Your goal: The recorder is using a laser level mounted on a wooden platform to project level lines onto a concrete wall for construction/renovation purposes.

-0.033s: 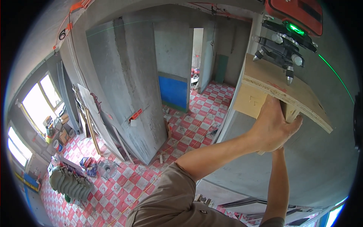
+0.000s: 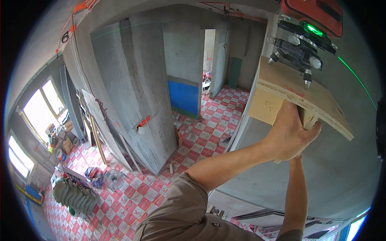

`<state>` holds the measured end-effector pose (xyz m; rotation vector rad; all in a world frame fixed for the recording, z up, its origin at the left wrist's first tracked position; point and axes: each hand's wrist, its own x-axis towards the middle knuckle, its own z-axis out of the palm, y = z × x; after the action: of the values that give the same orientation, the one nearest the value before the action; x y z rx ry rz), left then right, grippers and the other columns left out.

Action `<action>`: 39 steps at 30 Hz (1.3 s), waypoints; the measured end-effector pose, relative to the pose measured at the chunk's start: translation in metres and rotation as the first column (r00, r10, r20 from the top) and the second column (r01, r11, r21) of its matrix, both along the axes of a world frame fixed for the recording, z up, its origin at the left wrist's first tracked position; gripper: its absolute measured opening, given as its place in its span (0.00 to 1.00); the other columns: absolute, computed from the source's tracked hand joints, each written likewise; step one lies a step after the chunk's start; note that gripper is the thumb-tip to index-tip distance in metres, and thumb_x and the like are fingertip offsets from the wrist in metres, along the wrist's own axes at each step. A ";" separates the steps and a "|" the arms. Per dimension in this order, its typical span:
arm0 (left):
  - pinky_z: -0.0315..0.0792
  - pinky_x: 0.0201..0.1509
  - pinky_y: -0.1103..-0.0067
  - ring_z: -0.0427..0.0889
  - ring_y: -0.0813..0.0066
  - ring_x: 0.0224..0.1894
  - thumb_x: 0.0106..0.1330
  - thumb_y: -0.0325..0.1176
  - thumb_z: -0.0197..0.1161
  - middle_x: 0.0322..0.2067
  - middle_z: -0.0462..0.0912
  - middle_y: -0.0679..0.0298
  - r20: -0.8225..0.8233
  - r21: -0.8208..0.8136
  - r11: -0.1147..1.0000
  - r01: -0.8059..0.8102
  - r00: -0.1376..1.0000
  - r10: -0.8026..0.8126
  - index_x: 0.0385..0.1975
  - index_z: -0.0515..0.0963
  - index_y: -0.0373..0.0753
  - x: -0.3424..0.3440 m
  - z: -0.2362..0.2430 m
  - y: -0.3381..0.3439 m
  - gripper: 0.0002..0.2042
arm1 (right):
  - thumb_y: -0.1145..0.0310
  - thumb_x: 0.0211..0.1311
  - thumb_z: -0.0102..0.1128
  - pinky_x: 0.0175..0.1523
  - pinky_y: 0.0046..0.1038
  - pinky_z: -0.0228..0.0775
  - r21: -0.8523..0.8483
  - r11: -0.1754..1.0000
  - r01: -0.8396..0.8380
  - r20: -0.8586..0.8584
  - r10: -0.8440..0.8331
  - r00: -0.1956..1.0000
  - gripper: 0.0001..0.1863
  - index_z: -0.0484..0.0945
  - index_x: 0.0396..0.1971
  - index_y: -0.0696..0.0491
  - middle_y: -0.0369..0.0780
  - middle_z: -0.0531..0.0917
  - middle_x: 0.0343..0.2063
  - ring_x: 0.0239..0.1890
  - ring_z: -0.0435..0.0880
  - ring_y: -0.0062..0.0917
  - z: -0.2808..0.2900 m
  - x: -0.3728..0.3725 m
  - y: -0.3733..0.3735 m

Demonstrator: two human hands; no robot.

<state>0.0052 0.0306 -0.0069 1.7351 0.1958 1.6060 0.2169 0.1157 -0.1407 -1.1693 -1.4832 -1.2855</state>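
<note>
My left hand (image 2: pixel 293 132) grips a wooden brace (image 2: pixel 309 118) on the underside of a plywood shelf (image 2: pixel 305 88) at the upper right, beside a vertical wooden board (image 2: pixel 263 108). My right hand (image 2: pixel 296 156) is raised just behind and below the left; its fingers are hidden. A red laser level (image 2: pixel 313 16) with a lit green bubble vial sits on a black adjustable base (image 2: pixel 301 56) on the shelf. A green laser line crosses the grey wall to the right of it.
A grey wall column (image 2: pixel 136 88) stands ahead; a doorway (image 2: pixel 208 60) and a blue-painted panel (image 2: pixel 183 96) are behind it. At left are windows (image 2: pixel 42 108), leaning boards (image 2: pixel 100 136), a fan (image 2: pixel 114 178) and stacked green items (image 2: pixel 74 195) on the red-and-white checked floor covering (image 2: pixel 136 209).
</note>
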 end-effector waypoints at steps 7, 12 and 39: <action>0.66 0.58 0.66 0.72 0.55 0.52 0.56 0.30 0.67 0.48 0.69 0.47 0.048 0.045 0.998 -0.040 0.998 0.038 0.54 0.62 0.28 0.003 -0.002 0.001 0.28 | 0.46 0.63 0.57 0.73 0.60 0.31 -0.042 0.998 -0.036 0.013 0.037 0.999 0.46 0.47 0.72 0.56 0.48 0.54 0.71 0.76 0.46 0.41 0.014 -0.008 -0.013; 0.68 0.57 0.70 0.75 0.66 0.51 0.59 0.28 0.65 0.47 0.75 0.55 0.007 0.055 0.995 -0.082 0.997 0.082 0.50 0.69 0.31 -0.002 -0.002 -0.003 0.20 | 0.46 0.62 0.58 0.73 0.58 0.32 -0.025 0.991 -0.134 -0.010 0.134 0.991 0.45 0.49 0.72 0.52 0.48 0.54 0.72 0.76 0.47 0.41 0.022 -0.018 -0.009; 0.64 0.62 0.68 0.70 0.60 0.56 0.56 0.28 0.65 0.51 0.68 0.51 0.014 0.003 0.995 0.105 0.994 -0.105 0.56 0.60 0.30 -0.003 0.003 -0.003 0.29 | 0.53 0.66 0.57 0.72 0.55 0.46 0.108 0.991 -0.077 0.013 0.076 0.997 0.30 0.66 0.67 0.42 0.50 0.70 0.64 0.69 0.65 0.43 0.026 -0.019 -0.013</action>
<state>0.0018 0.0274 -0.0039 1.7072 0.0949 1.5422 0.1979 0.1030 -0.1146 -1.0284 -1.4324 -1.3031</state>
